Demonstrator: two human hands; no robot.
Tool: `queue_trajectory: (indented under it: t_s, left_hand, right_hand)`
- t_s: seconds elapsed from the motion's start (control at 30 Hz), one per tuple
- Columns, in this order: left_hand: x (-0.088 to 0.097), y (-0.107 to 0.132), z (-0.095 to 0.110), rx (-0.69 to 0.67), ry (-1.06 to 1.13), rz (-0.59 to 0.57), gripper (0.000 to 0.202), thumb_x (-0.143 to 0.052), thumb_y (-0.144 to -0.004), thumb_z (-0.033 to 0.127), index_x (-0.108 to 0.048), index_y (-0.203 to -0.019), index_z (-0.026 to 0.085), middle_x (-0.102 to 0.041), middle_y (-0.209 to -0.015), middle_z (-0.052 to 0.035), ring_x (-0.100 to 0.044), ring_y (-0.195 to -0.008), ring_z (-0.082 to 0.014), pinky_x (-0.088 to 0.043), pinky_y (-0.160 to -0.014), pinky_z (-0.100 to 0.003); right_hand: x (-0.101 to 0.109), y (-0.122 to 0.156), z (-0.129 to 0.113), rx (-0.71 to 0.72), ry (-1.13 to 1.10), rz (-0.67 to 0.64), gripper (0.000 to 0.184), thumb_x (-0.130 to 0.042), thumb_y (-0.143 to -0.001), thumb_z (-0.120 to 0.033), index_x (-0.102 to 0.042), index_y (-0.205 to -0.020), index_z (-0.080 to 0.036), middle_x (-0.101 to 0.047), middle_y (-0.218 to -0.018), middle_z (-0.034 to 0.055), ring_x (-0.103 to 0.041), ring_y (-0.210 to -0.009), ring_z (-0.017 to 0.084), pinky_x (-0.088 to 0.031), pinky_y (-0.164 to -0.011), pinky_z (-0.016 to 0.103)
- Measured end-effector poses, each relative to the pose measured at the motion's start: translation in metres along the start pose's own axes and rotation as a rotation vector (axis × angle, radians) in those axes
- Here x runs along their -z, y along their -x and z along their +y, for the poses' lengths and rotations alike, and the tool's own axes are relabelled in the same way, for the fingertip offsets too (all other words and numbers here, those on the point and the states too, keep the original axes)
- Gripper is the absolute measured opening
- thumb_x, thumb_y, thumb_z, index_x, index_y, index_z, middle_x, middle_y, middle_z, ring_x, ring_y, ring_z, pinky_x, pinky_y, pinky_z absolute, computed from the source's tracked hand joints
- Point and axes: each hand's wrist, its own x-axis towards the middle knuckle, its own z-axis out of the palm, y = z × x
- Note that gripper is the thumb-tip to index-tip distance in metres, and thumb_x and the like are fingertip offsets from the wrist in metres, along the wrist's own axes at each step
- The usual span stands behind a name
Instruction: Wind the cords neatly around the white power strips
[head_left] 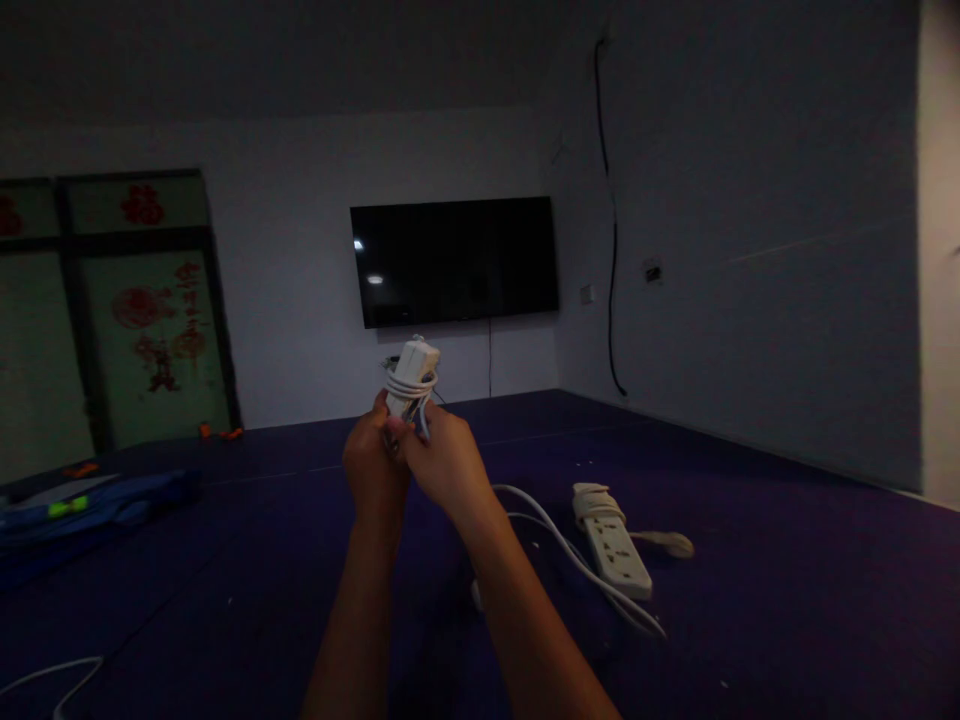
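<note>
Both hands are raised in front of me, close together, around a white power strip (417,358) with its cord wound about it in several turns. My left hand (373,447) grips the lower end from the left. My right hand (439,450) is closed at the lower right, where the white cord passes by its fingers. The fingertips are partly hidden behind the strip. Right of my forearms, a second white power strip (619,555) lies on the dark blue surface, its cord wrapped round the far end. A loose white cord (551,525) loops between it and my right forearm.
The dark blue surface (750,590) stretches to the walls. Blue cloth (135,498) lies at the left, orange items (221,432) near the door. A white cable (56,668) is at the lower left. A television (457,262) hangs ahead; a black cable (613,270) dangles on the right wall.
</note>
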Motion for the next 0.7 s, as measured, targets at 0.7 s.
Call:
queue_trajectory:
  t_s: [0.7]
  left_hand:
    - [-0.008, 0.004, 0.016, -0.344, 0.085, -0.214, 0.054, -0.059, -0.077, 0.034, -0.052, -0.129, 0.022, -0.051, -0.134, -0.0134, -0.043, -0.126, -0.0289, -0.033, -0.103, -0.047]
  right_hand:
    - [0.023, -0.011, 0.025, -0.007, -0.041, 0.406, 0.04, -0.057, -0.078, -0.051, -0.059, -0.058, -0.016, -0.055, -0.051, 0.0013, -0.044, -0.048, 0.011, -0.03, -0.049, 0.023]
